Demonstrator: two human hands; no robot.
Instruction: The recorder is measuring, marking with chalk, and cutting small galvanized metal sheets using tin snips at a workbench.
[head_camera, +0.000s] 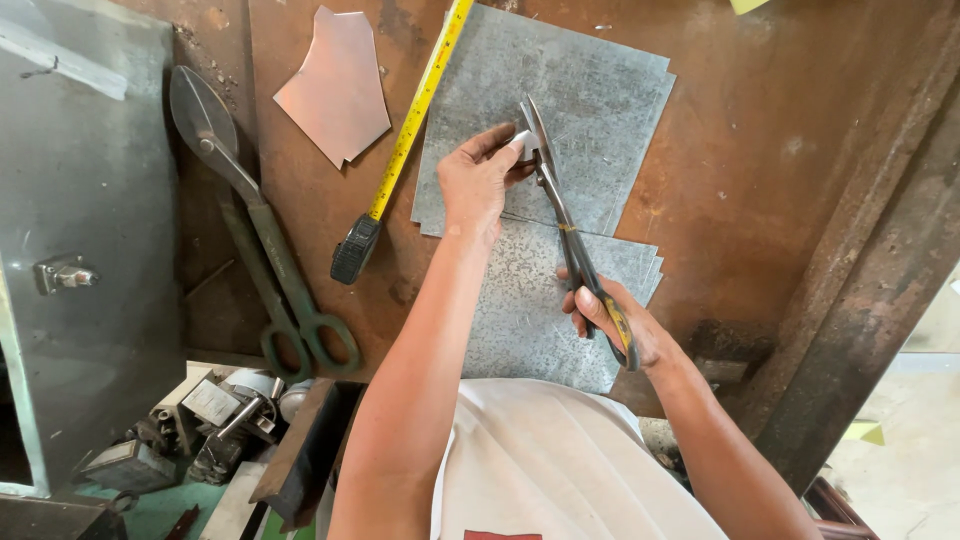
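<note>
Now my right hand (612, 318) is clenched around the handles of the snips (565, 215), and the blades sit over the stack of metal sheets (590, 110) on the rusty bench (760, 170). My left hand (478, 180) pinches a small metal piece (521, 139) just beside the blades. I think I should keep these fingers away from the cutting edge and hold the piece steady. A tape measure (400, 150) lies near, and big shears (250, 215) are further left.

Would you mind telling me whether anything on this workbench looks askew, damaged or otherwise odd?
Nothing looks broken. The bench top is heavily rusted, and the metal sheets are stacked unevenly, their corners fanned out at the right. A tape measure lies extended, overlapping the stack's left edge. The offcut has irregular edges.
</note>
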